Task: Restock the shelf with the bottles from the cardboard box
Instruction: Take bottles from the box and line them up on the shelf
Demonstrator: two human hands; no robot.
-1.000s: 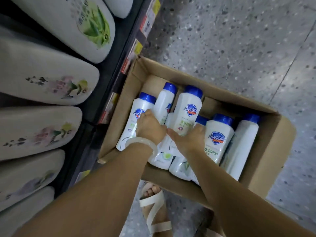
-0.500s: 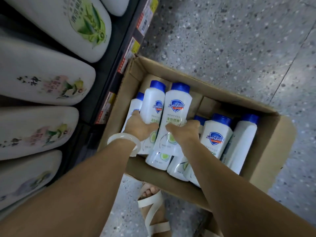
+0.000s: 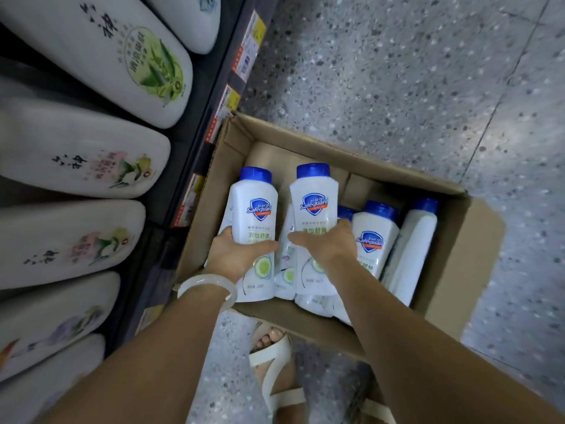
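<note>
Two white bottles with blue caps are held above the open box [image 3: 452, 240], one in each hand. The left hand [image 3: 235, 255] is curled round the lower half of the left bottle [image 3: 255, 215], thumb laid across its front; a pale bangle [image 3: 208, 287] is worn on that wrist. The right hand [image 3: 330, 244] is wrapped round the middle of the right bottle [image 3: 313, 209], thumb across the label, fingers hidden behind. Both bottles are kept caps pointing away from the person, side by side and just apart, with a blue shield logo shown on each. More bottles of the same kind are left lying in the box: one with its logo visible [image 3: 371, 240] just right of the right hand, one turned side-on [image 3: 412, 252] against the right wall, and others partly covered beneath the held pair (their number cannot be told). The box is set on a speckled floor [image 3: 397, 87], touching or just beside the dark shelf [image 3: 211, 123] edge, where price tags [image 3: 252, 41] are fixed. Large white bottles [image 3: 101, 59] with plant pictures are ranged on the shelf at left. A foot in a white sandal [image 3: 275, 356] is seen below the box.
</note>
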